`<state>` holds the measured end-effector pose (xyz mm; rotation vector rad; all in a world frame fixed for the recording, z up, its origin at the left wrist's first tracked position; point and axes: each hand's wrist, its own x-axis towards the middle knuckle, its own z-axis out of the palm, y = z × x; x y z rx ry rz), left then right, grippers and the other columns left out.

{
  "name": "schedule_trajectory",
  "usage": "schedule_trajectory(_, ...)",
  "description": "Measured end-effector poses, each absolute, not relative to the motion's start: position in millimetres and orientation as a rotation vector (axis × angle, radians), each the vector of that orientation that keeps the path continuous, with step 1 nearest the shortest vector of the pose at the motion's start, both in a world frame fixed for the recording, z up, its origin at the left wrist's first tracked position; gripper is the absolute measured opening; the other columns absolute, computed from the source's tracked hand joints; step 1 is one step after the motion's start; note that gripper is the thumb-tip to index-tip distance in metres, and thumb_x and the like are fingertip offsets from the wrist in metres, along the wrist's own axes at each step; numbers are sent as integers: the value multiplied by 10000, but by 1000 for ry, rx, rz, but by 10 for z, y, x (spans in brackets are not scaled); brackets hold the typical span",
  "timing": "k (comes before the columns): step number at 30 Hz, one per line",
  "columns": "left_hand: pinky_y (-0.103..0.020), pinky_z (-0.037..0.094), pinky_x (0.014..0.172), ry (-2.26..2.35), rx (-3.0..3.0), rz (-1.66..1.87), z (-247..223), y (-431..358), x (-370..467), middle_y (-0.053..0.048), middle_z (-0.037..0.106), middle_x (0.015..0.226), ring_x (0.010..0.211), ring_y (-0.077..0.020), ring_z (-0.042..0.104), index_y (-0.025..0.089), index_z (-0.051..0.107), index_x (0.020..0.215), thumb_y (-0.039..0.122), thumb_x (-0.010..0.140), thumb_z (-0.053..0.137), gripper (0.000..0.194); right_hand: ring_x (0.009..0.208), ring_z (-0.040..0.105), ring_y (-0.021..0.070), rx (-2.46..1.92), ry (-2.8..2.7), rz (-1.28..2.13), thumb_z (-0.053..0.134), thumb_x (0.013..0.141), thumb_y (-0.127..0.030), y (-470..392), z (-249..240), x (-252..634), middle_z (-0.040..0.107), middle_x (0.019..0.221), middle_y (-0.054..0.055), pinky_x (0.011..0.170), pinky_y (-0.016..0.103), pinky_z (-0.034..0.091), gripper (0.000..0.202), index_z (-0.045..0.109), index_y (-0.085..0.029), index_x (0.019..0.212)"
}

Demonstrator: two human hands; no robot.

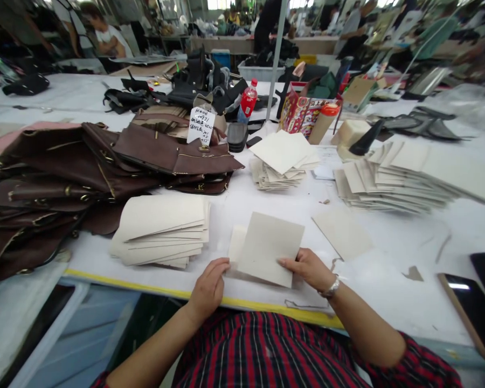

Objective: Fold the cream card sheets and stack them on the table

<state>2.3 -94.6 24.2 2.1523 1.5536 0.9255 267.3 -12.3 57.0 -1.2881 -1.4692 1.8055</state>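
Note:
A grey-beige square of cardboard is pinched at its lower right edge by my right hand, thumb on top. Under its left side shows a paler sheet. My left hand has its fingers pressed together at that sheet's left edge; the fingertips' undersides are hidden. Left of my hands lies a stack of cream folded sheets. Beyond the cardboard stands an uneven pile of cream pieces. One loose sheet lies flat to the right of the cardboard.
Dark brown leather bags are heaped at the left, with a handwritten tag on them. More cardboard stacks fan out at the right. A phone lies near the front edge. A red-labelled bottle and an orange-lidded cup stand farther back.

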Motion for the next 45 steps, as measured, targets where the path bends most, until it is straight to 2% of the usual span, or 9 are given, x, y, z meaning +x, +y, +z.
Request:
schedule_trajectory(7, -383, 400, 928, 1489, 2395, 791, 208, -948, -118, -68, 581, 1056, 1063, -173, 469, 155, 497, 1108, 31, 747, 334, 415, 874, 601, 241, -1307, -1581, 1824, 600, 695, -394, -83, 397, 2516, 656, 949, 70, 811, 398, 470, 364, 632, -123, 936)
schedule_trajectory(12, -430, 323, 978, 1392, 2533, 577, 195, -989, -201, -44, 540, 1160, 1130, -202, 412, 184, 527, 1095, 53, 745, 389, 399, 883, 599, 237, -1327, -1638, 1870, 599, 700, -386, -50, 378, 2525, 655, 953, 64, 816, 381, 469, 365, 621, -121, 951)
schedule_trajectory(32, -439, 327, 979, 1369, 2559, 625, 145, -1015, -238, -49, 524, 1183, 1133, -220, 413, 168, 525, 1099, 87, 767, 393, 366, 856, 608, 228, -1484, -1681, 1834, 626, 661, -424, -38, 347, 2474, 655, 949, 79, 786, 346, 488, 389, 630, -127, 912)
schedule_trajectory(45, -427, 333, 978, 1393, 2575, 602, 185, -1024, -217, -63, 523, 1181, 1138, -213, 415, 163, 519, 1087, 118, 777, 415, 330, 882, 602, 230, -1420, -1673, 1862, 622, 679, -382, -28, 307, 2487, 650, 972, 74, 808, 346, 482, 367, 618, -124, 939)
